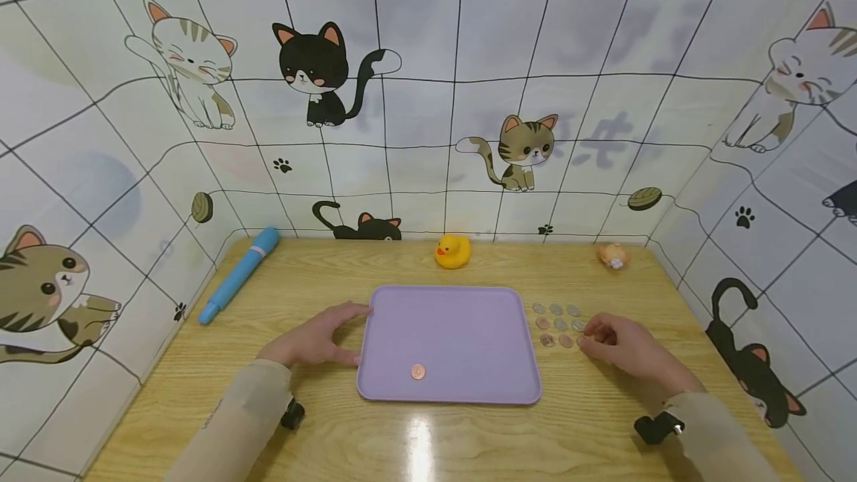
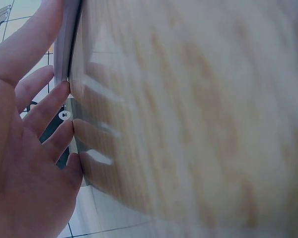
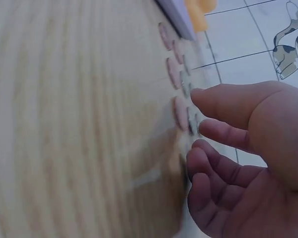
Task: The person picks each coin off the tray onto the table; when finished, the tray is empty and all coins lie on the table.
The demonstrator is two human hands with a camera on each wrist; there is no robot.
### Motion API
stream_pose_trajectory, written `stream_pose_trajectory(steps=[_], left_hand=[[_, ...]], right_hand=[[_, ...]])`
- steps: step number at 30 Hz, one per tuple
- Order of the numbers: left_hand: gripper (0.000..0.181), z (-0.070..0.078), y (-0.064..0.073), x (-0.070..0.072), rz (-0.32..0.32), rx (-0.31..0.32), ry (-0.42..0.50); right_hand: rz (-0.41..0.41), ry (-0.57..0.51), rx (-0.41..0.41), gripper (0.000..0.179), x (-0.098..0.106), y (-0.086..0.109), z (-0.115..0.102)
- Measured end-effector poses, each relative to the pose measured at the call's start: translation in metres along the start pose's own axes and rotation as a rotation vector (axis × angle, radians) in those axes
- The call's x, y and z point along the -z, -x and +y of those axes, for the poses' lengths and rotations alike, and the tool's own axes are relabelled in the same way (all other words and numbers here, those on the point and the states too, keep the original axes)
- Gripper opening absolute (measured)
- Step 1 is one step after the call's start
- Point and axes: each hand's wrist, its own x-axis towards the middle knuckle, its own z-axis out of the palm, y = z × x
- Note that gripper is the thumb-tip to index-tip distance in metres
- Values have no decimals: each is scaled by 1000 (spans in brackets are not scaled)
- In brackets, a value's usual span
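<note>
A lilac tray [image 1: 462, 303] lies on the wooden table. One copper coin [image 1: 418, 372] is on it, toward the front left. My left hand [image 1: 315, 337] is at the tray's left side, fingers spread and fingertips right at the rim. Right of the tray, several copper and silver coins [image 1: 559, 324] lie in neat rows. My right hand [image 1: 626, 348] is at the right end of the front row, fingers loosely bent. In the right wrist view, a gap shows between thumb and forefinger, right by a copper coin [image 3: 180, 113] flat on the table.
A yellow rubber duck [image 1: 453, 251] sits behind the tray. At the back right is a small orange-and-white figure [image 1: 613, 256]. A blue stick-like tube [image 1: 239, 274] lies along the left edge. Sheets printed with cats and grid lines enclose the table's back and sides.
</note>
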Motion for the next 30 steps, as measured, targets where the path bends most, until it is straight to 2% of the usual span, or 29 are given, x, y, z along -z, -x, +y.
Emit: stream_pose_trajectory(steps=[4, 8, 13, 19, 25, 30], left_hand=[[94, 1, 0, 0, 5, -11, 13], [94, -1, 1, 0, 10, -21, 4], [93, -2, 1, -1, 10, -29, 2], [93, 3, 2, -2, -2, -18, 32], [91, 4, 1, -2, 4, -26, 19], [91, 4, 0, 0, 3, -46, 10]], right_hand=[[20, 0, 22, 25, 4, -7, -17], [-1, -42, 100, 22, 0, -21, -48], [-72, -102, 261, 14, -19, -43, -81], [-185, -101, 425, 13, -44, -63, -121], [-314, -37, 493, 19, -64, -75, -158], [-389, 15, 500, 19, -83, -82, -184]])
